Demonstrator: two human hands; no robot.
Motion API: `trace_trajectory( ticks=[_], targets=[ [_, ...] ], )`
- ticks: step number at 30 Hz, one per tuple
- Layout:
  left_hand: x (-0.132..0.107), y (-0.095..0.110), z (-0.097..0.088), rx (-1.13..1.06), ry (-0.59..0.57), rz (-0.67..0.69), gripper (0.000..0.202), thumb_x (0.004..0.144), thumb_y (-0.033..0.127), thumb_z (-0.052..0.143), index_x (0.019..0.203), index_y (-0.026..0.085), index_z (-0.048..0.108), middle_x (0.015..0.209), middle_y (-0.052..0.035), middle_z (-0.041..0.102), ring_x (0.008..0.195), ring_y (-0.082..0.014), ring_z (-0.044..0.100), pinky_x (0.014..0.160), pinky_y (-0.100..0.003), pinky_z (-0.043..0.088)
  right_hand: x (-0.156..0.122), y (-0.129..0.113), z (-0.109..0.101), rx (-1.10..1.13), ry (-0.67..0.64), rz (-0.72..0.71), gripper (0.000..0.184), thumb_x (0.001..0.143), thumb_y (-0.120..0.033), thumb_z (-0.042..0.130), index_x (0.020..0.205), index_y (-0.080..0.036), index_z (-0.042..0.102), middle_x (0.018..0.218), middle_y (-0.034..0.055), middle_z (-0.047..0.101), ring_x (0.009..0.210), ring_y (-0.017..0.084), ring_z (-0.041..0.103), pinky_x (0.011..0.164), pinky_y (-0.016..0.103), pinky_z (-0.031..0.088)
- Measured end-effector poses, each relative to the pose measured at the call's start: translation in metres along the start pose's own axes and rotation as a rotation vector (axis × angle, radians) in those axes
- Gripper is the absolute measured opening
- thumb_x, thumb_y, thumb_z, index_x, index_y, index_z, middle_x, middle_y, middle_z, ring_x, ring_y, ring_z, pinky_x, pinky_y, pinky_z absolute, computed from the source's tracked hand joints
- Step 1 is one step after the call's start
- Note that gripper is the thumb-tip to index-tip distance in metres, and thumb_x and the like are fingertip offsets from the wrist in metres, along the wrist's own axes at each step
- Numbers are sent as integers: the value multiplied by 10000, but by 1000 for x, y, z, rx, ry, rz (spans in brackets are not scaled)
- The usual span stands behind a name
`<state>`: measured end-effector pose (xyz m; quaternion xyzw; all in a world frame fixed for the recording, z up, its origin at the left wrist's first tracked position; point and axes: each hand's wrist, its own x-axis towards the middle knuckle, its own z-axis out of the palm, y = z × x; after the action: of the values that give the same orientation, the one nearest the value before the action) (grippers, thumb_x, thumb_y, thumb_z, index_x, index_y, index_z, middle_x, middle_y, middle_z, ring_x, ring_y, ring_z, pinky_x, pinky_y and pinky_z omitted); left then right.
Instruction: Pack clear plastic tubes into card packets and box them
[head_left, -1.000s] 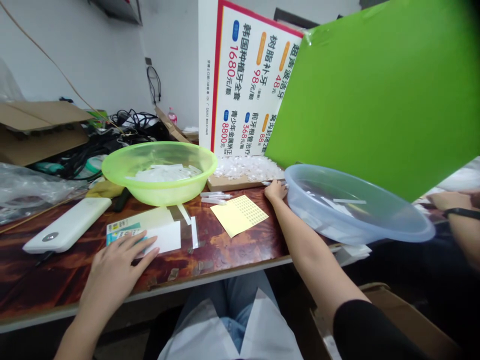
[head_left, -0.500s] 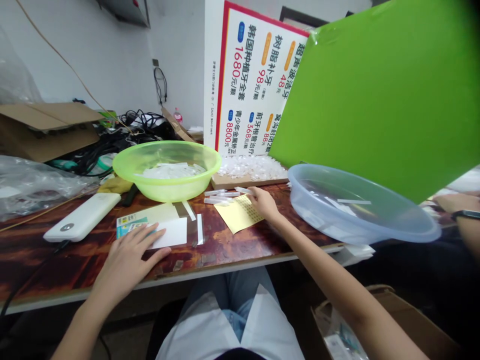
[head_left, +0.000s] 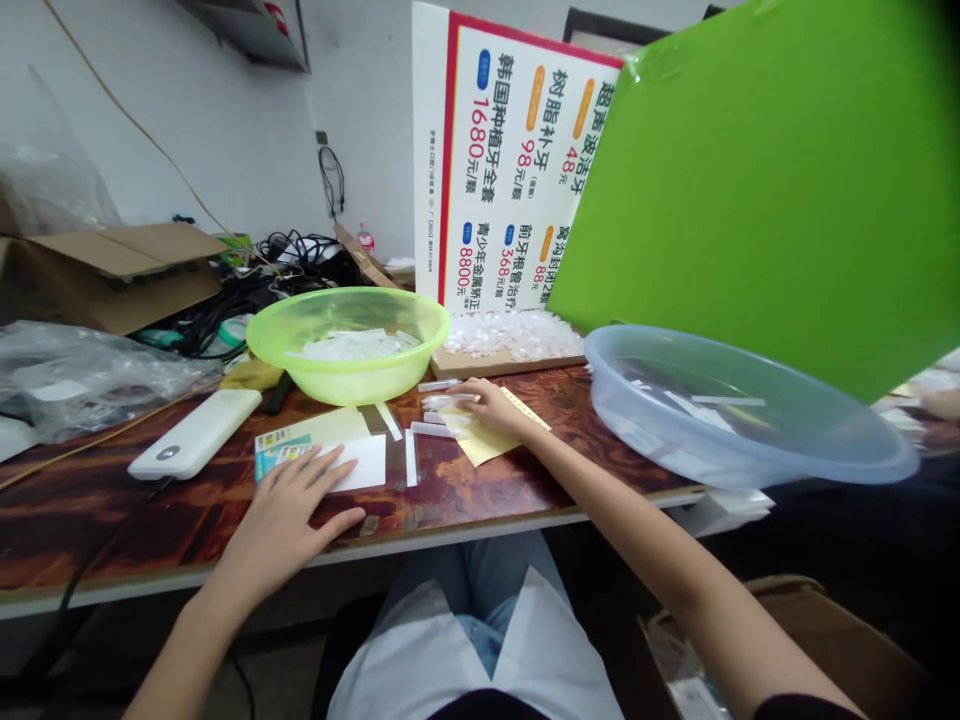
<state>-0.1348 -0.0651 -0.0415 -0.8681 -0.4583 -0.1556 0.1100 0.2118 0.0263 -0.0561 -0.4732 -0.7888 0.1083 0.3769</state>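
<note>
My left hand point(head_left: 296, 510) lies flat with fingers spread on a white card point(head_left: 367, 462) and a printed blue-and-yellow card point(head_left: 276, 455). Over the yellow sticker sheet point(head_left: 480, 447) my right hand point(head_left: 495, 410) reaches left, its fingers stretched out across several small translucent strips point(head_left: 435, 430). Those fingers touch or hover just above the strips; which one, I cannot tell. Part of the sheet is hidden under the hand. Two narrow white strips, one of them upright in view point(head_left: 410, 458), lie between the white card and the sheet.
A yellow-green basin point(head_left: 349, 378) holds white pieces; a blue basin point(head_left: 720, 455) with strips overhangs the table edge. Small clear pieces cover a cardboard tray point(head_left: 517, 365) before a green board point(head_left: 750, 200). A white power bank point(head_left: 196, 432) lies left, near plastic bags point(head_left: 97, 375) and cables.
My right hand has moved left from the sticker sheet's top edge onto the strips, which have shifted and spread. The left hand stays on the cards. The view has swung slightly left.
</note>
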Motion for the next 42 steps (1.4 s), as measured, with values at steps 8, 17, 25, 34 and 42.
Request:
trace_trajectory(
  ticks=[8,17,25,34,42],
  targets=[
    [12,65,2,-34,-15,155,412,931,491,542,1257,258,639,1434,-84,557,1342,-326,466,1109,-555,331,-9,-9,-9,-82,54,3,177,937,-256,624,1075,-148,650,1086,60,652,999,208,626,907,429,508],
    [-4,42,11,210,-33,-149,679,917,597,480,1380,104,533,1467,-170,497,1362,-382,429,1068,-546,352,-41,-56,-45,-62,308,111,225,768,-56,624,926,-176,730,898,58,625,806,200,609,776,319,475],
    [-28,14,5,265,-7,80,656,801,408,734,1381,168,543,1404,-147,575,1211,-371,553,921,-482,459,-60,-78,-47,62,367,119,201,773,-52,577,796,-168,739,765,32,590,693,165,567,659,274,425],
    [-32,19,10,234,112,116,631,861,474,646,1391,160,510,1411,-152,560,1238,-388,507,937,-503,438,-66,-57,-10,248,422,255,225,661,-68,593,768,-174,762,745,42,626,639,168,519,656,309,409],
    [-17,64,10,173,207,169,562,903,473,593,1383,194,504,1448,-141,516,1334,-383,415,1046,-527,367,-75,-49,-32,531,509,379,488,656,-242,523,1104,-179,705,718,-3,627,513,110,425,500,244,367]
  ],
)
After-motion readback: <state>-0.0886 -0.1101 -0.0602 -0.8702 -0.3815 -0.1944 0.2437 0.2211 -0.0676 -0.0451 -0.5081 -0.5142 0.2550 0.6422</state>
